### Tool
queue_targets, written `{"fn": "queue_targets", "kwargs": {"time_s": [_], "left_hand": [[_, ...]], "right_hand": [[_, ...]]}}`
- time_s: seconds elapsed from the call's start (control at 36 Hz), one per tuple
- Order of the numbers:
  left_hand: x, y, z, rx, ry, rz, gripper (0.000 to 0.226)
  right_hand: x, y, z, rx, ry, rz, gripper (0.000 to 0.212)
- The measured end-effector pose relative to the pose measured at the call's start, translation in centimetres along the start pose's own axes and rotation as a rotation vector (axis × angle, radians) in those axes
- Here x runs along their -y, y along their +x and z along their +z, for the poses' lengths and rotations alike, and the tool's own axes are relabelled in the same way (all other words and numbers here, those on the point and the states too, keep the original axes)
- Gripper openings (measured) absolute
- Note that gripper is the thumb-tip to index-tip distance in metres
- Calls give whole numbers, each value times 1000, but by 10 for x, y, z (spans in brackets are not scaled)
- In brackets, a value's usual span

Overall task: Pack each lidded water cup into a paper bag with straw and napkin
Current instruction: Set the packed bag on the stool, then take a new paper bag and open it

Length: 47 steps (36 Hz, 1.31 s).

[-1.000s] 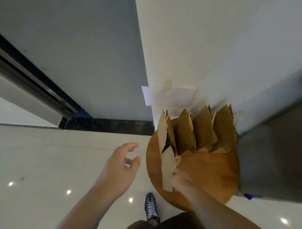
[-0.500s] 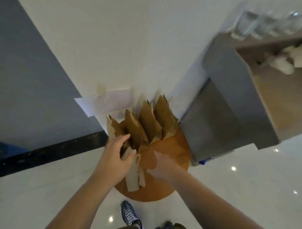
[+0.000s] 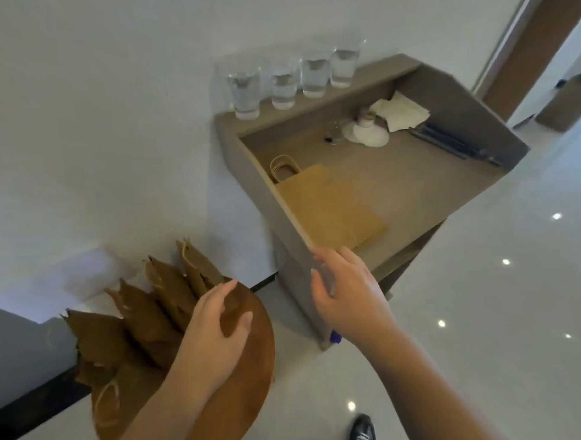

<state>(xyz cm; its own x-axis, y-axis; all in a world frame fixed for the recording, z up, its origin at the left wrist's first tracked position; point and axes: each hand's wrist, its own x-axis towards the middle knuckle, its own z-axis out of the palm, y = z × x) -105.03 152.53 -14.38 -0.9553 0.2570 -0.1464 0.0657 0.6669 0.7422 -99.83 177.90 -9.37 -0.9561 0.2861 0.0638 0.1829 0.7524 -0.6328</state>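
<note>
The left hand (image 3: 219, 319) is being held low in the lower middle of the frame over the round table (image 3: 254, 366), its fingers loosely curved and the thumb apart, with nothing being pinched. Whether the fingertips are touching the nearest of the standing bags (image 3: 161, 297) cannot be told. The right hand (image 3: 346, 294) is being held spread and relaxed at the near corner of the grey table (image 3: 415, 191), with nothing being gripped.

The task's things are being kept clear of both hands. A flat paper bag (image 3: 329, 208) is lying on the grey table just above the right hand. Four water cups (image 3: 284, 88) are standing in a row on the raised ledge at upper centre. The napkins (image 3: 401, 113) and blue straws (image 3: 450, 143) are lying at the far corner, upper right. Lids cannot be made out on the cups.

Judged from this, the flat bag is probably being reached for next. The risks are being set by the layout — the standing bags are leaning on one another, so the row could be toppled by a brush from the left hand. The cups are perched on a narrow ledge, so one could be tipped by a reach across for napkins — and the paper would be weakened by any spilled water
</note>
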Motion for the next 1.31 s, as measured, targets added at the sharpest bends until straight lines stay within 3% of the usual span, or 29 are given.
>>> {"fn": "queue_targets", "kwargs": {"time_s": [0.08, 0.19, 0.36, 0.61, 0.75, 0.86, 1.03, 1.19, 1.31], "left_hand": [[-54, 9, 45, -17, 18, 48, 59], [-112, 15, 80, -2, 100, 145, 63], [-181, 39, 98, -86, 224, 234, 58], [-206, 77, 118, -101, 249, 251, 56], [-207, 107, 133, -44, 160, 248, 55], [-200, 145, 146, 56, 273, 178, 61], [-188, 199, 164, 368, 547, -39, 96], [-202, 231, 171, 339, 590, -93, 99], [-212, 241, 164, 326, 549, -139, 86]], "right_hand": [[-52, 25, -32, -37, 7, 12, 54], [-100, 42, -60, 113, -39, 71, 46], [-139, 71, -85, 226, -11, 73, 55], [-166, 97, -93, 340, -38, 98, 41], [-177, 131, -94, 364, -42, 89, 45], [-183, 174, -84, 384, 23, 129, 57], [-191, 217, -62, 375, 95, 299, 58], [-200, 259, -58, 419, 134, 347, 49], [-194, 287, -49, 430, 138, 312, 39]]}}
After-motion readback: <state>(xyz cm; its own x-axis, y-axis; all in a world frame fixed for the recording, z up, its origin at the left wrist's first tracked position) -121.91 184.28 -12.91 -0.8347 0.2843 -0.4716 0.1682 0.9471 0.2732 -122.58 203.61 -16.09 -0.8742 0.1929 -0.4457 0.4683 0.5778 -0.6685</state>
